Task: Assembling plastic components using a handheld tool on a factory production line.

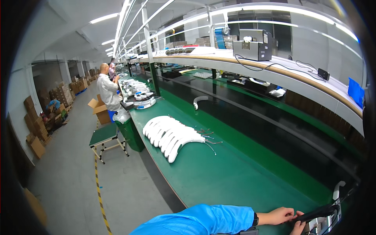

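Note:
My left hand (280,216), below a blue sleeve and a black wristband, is at the lower right with its fingers curled into a pinch. What lies between those fingertips is too small to tell. Close beside it, my right hand (299,226) shows only in part, its thumb and fingers closed at the near end of a long black piece (315,214), whose kind I cannot make out. That piece reaches over a silver metal fixture (318,225). A white curved part (337,191) stands up behind the fixture.
A row of several white curved housings (172,135) with loose wires lies on the green bench (219,172). One more white curved piece (200,100) rests on the dark conveyor. Above runs a shelf with a grey box (253,45). A stool (104,134) and a co-worker (107,92) are at left.

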Tool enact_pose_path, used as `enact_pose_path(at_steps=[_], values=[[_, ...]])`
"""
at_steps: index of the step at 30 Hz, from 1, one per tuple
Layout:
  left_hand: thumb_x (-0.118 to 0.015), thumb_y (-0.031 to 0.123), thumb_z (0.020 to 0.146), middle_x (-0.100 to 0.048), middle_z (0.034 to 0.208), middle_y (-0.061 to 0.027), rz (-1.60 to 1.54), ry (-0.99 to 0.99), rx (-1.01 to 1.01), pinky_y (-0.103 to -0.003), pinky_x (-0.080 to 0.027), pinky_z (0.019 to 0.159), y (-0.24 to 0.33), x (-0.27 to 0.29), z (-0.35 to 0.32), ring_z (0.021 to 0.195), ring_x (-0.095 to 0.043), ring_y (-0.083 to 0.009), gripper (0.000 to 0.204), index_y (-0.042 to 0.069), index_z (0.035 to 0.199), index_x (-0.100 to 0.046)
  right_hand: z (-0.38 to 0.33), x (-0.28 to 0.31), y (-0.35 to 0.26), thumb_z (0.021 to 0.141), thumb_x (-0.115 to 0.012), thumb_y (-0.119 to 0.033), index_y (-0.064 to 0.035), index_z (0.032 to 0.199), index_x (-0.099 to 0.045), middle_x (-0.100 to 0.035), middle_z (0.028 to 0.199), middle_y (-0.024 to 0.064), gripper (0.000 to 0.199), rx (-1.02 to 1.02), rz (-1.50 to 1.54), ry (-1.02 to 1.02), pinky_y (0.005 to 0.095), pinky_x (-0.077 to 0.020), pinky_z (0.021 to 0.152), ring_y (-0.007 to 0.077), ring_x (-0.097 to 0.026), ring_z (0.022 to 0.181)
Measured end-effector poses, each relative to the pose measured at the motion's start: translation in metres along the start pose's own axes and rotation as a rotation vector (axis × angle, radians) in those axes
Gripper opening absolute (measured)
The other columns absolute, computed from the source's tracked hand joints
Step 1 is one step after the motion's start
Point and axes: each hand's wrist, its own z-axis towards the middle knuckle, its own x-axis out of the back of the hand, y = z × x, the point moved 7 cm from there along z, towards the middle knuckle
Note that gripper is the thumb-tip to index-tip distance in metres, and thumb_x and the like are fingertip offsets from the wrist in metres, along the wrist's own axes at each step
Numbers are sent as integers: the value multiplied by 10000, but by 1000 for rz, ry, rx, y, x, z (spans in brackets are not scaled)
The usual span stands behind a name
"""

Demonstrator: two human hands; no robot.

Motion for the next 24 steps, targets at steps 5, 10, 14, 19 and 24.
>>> enact_pose_path(at_steps=[5, 10, 14, 19, 24], values=[[-512, 152, 921, -587, 675, -19, 8, 8, 7, -261, -410, 463, -2, 0, 2, 512, -528, -103, 159, 48, 803, -491, 1, -1, -1, 898, -547, -436, 39, 1231, -476, -536, 1163, 138, 584, -12, 29, 8, 337, -463, 870, 235, -549, 1009], [-503, 143, 912, -598, 702, -23, -53, -61, 94, -294, -415, 548, 6, 3, 1, 612, -535, -135, 128, 49, 826, -509, 3, -3, -10, 875, -561, -492, 41, 1224, -482, -558, 1114, 126, 642, -17, -27, 3, 331, -460, 857, 221, -554, 977], [-516, 136, 909, -598, 679, -24, 24, -5, -48, -269, -418, 470, -4, -3, 4, 513, -543, -118, 139, 40, 810, -497, 1, -2, -9, 873, -564, -492, 36, 1217, -494, -563, 1085, 113, 635, 24, -11, 5, 322, -456, 844, 209, -555, 935], [-530, 126, 889, -612, 687, -33, 43, -1, -34, -288, -430, 506, -6, 1, 1, 548, -559, -138, 128, 43, 792, -513, 3, 5, 18, 871, -557, -508, 20, 1205, -517, -567, 1052, 99, 626, 41, 101, -110, 313, -451, 824, 192, -550, 911], [-536, 127, 879, -617, 707, -29, 44, -20, -62, -298, -420, 556, 12, 2, -3, 618, -564, -153, 119, 52, 789, -516, -2, -7, -13, 864, -545, -538, 21, 1218, -504, -571, 1048, 107, 664, -26, -44, 9, 311, -453, 826, 196, -554, 913]])
